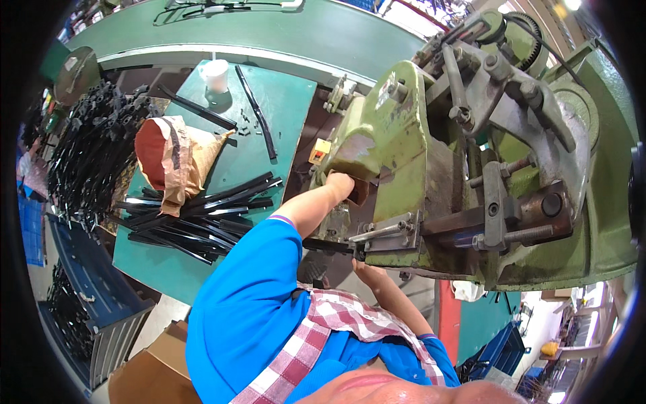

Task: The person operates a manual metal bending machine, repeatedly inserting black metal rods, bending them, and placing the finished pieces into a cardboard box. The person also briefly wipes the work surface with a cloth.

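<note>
My left hand (341, 183) reaches to the green machine (397, 148), beside a brown flap under its rounded housing. Its fingers are curled and mostly hidden there, so I cannot see what they hold. Below the machine's edge, my right hand (369, 272) is raised, fingers closed at the dark end of a long black strip (330, 246). That strip lies level beneath my left forearm and meets the machine at a metal clamp (387, 234). Many similar black strips (202, 225) lie in a loose pile on the green table (151, 259) to the left.
A brown paper sack (202, 151) lies open on the table near a white cup (216, 75) and small black bits. Bundled black parts (97, 145) stand at far left, above blue bins (101, 283). A cardboard box (155, 370) is low at left. Metal levers (494, 222) jut from the machine.
</note>
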The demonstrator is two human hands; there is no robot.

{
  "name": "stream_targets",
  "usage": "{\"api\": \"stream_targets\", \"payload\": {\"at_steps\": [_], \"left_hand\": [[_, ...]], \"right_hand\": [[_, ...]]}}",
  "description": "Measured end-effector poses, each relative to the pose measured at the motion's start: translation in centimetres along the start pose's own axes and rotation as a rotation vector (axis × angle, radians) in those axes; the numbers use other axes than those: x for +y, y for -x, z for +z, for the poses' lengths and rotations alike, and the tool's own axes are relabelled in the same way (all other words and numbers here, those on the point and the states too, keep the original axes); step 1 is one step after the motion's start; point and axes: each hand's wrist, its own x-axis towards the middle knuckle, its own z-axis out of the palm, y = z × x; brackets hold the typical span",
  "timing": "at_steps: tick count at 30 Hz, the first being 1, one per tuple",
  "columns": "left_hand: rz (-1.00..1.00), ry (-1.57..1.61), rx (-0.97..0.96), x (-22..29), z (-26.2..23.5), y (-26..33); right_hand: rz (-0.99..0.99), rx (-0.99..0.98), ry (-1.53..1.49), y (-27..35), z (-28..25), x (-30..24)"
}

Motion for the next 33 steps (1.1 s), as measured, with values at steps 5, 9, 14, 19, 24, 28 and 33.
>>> {"api": "stream_targets", "payload": {"at_steps": [5, 9, 14, 19, 24, 28, 33], "left_hand": [[-0.015, 0.027, 0.038, 0.8, -2.3, 2.3], [-0.019, 0.113, 0.093, 1.3, -1.6, 2.6], [-0.042, 0.093, 0.369, 1.5, 0.2, 2.0], [-0.021, 0.029, 0.298, 2.6, 0.2, 2.9], [0.058, 0.213, 0.273, 4.2, -2.6, 7.9], [0.05, 0.339, 0.331, 5.5, -5.8, 14.3], [-0.063, 0.424, 0.421, 7.2, -7.1, 23.2]], "right_hand": [[0.091, -0.107, 0.091, 1.8, 0.8, -0.4], [0.253, -0.314, -0.044, 2.9, 0.7, -0.9], [0.306, -0.332, -0.128, 2.3, 0.3, -0.7], [0.377, -0.422, -0.202, 0.5, -2.4, -0.8], [0.523, -0.495, -0.288, 1.0, -4.4, -0.3], [0.44, -0.353, -0.208, 3.0, -2.2, 1.2], [0.593, -0.639, -0.193, 2.8, -2.6, 1.1]]}}
